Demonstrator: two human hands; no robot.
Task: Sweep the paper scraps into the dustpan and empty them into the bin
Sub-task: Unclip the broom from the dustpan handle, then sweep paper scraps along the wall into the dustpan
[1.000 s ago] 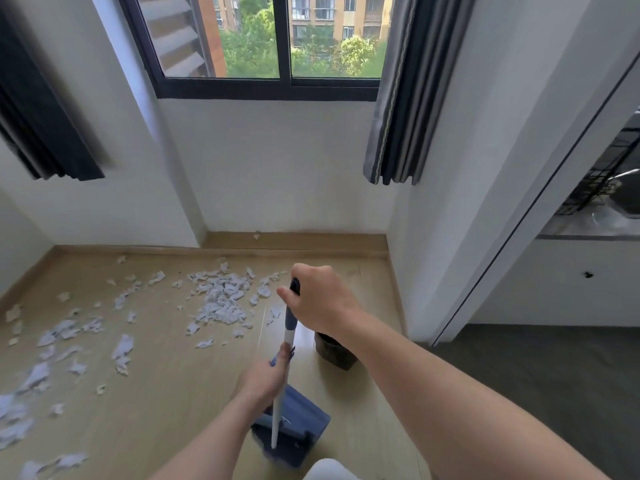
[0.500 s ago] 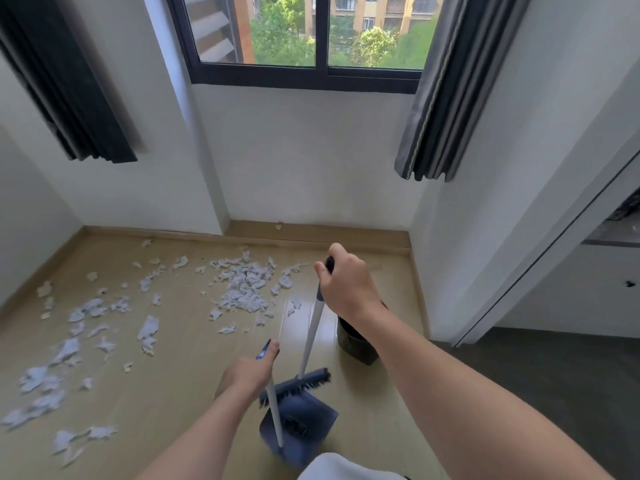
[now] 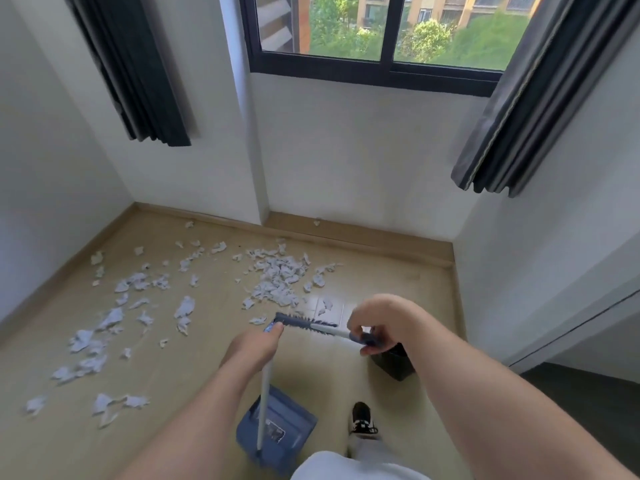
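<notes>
White paper scraps (image 3: 277,278) lie scattered over the wooden floor, thickest below the window and spreading to the left. My left hand (image 3: 254,348) grips the top of the white pole of the blue dustpan (image 3: 277,429), which stands on the floor by my feet. My right hand (image 3: 377,322) holds the dark grip of the broom (image 3: 304,322), whose head is lifted off the floor and points left, just short of the scraps. A dark bin (image 3: 398,365) stands on the floor under my right wrist, partly hidden by it.
White walls close the corner on three sides, with a wooden skirting board (image 3: 346,233) along the floor. Dark curtains (image 3: 540,98) hang beside the window. My shoe (image 3: 362,419) and pale trouser leg are next to the dustpan. Dark flooring begins at the right.
The broom has come out of the dustpan and swung up until it lies nearly level, head to the left. My right hand dropped lower. The view has tilted down and nearer the scraps.
</notes>
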